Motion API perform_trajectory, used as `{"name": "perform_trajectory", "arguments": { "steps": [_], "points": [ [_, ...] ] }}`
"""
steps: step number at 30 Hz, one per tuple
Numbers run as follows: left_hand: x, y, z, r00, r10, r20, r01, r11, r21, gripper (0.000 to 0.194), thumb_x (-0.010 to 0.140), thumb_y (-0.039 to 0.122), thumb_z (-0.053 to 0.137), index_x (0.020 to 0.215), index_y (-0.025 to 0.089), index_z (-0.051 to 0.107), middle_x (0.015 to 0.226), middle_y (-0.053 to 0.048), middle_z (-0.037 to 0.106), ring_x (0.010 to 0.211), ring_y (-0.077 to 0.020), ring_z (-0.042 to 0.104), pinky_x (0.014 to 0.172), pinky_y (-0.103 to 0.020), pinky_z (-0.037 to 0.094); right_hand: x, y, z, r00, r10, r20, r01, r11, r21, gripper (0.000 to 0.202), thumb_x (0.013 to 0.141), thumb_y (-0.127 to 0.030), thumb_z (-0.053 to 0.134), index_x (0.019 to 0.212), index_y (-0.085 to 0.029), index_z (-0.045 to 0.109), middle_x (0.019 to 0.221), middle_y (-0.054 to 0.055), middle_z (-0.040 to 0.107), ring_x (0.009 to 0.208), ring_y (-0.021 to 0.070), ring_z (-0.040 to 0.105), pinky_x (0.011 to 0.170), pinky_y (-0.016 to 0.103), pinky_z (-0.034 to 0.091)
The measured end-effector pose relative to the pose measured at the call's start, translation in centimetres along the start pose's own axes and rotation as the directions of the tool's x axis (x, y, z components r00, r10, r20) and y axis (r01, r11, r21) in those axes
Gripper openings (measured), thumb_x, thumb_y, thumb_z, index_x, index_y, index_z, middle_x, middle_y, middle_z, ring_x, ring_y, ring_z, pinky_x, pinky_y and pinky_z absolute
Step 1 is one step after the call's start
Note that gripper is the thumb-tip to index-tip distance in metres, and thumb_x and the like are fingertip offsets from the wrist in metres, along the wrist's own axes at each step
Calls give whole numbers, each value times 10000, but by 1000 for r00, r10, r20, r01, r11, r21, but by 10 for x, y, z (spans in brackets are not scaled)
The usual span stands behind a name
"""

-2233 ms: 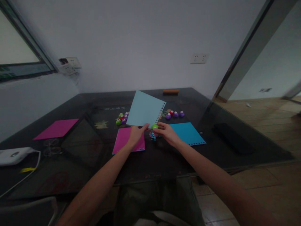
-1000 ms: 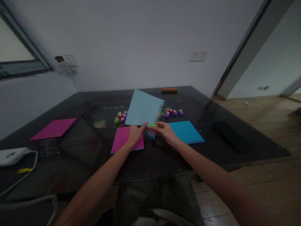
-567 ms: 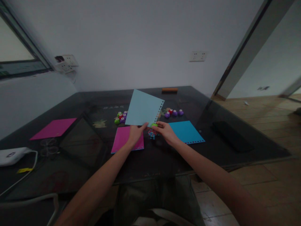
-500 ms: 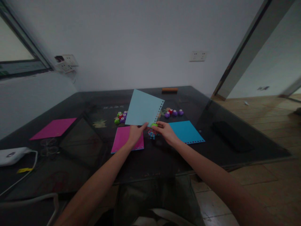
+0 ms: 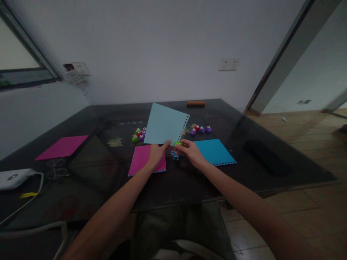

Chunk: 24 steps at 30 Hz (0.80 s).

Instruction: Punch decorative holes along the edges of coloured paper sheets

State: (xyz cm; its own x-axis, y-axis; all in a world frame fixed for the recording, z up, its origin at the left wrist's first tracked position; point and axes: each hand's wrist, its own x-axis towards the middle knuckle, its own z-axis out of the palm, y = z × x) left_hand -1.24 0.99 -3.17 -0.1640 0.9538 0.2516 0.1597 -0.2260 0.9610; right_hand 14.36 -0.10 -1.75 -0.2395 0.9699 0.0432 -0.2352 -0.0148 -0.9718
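Note:
My left hand (image 5: 157, 153) pinches the lower edge of a pale blue sheet of paper (image 5: 165, 123), which is held up tilted above the table. A row of punched holes lines the sheet's right edge. At its lower right corner, my right hand (image 5: 191, 150) has its fingers closed on a small bright green piece (image 5: 178, 143); its exact kind is too small to tell. Just below lies a little cluster of red, blue and white bits (image 5: 175, 154). A pink stack of punched sheets (image 5: 139, 159) is partly behind my left hand. Right of my right hand lies a blue punched sheet (image 5: 217, 151).
Small round one-eyed pieces (image 5: 138, 134) in green, red and purple stand left of the raised sheet. More purple and red ones (image 5: 201, 129) stand right. A pink sheet (image 5: 62, 147), a white cabled device (image 5: 15, 178), a black case (image 5: 267, 157) and a brown bar (image 5: 195, 103) lie around.
The pale blue sheet's upper left corner has shifted very slightly left. Both hands keep nearly the same place and grip.

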Motion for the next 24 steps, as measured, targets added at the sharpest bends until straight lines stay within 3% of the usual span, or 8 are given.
{"name": "perform_trajectory", "arguments": {
  "steps": [24],
  "points": [
    [0, -2, 1, 1000, -25, -4, 25, 997, -74, 411, 670, 346, 661, 993, 100, 600, 943, -121, 674, 886, -238, 635, 776, -364, 525, 0, 2, 0, 1000, 0, 5, 0, 1000, 9, 325, 560, -327, 752, 817, -181, 616, 798, 31, 654, 673, 135, 585, 609, 268, 466]
  ]
}}
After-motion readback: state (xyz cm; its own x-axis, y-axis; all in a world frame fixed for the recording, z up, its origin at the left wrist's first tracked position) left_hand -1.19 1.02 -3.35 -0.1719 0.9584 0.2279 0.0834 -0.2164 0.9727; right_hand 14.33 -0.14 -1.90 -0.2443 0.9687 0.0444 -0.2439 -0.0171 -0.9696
